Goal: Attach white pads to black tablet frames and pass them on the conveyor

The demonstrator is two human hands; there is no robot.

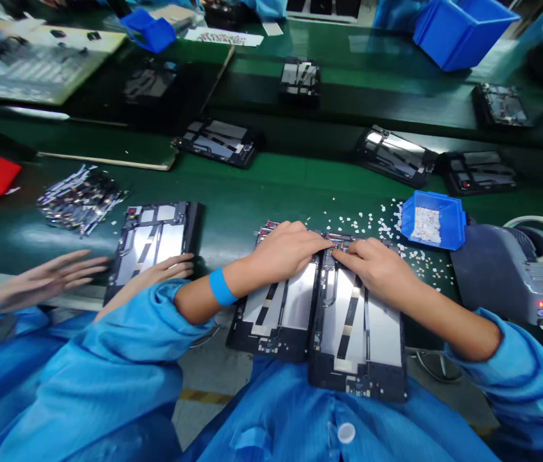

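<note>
Two opened tablets with bare inner parts lie side by side at the table's front edge, the left one (298,301) and the right one (384,327). My left hand (288,253) reaches across the left tablet, its fingertips at the upper left corner of the right tablet. My right hand (380,266) comes in from the right, index finger pressing near the same corner. The fingers of both hands are bent together. Anything tiny between the fingertips is too small to make out. A blue band (222,287) circles my left wrist.
A blue bin of small white pieces (438,200) stands right, with loose pieces (387,224) scattered beside it. Right of it is a tape dispenser (493,269). A co-worker's hands (67,273) are at another tablet (170,234) on the left, near piled strips (81,199). More tablets (218,141) lie behind.
</note>
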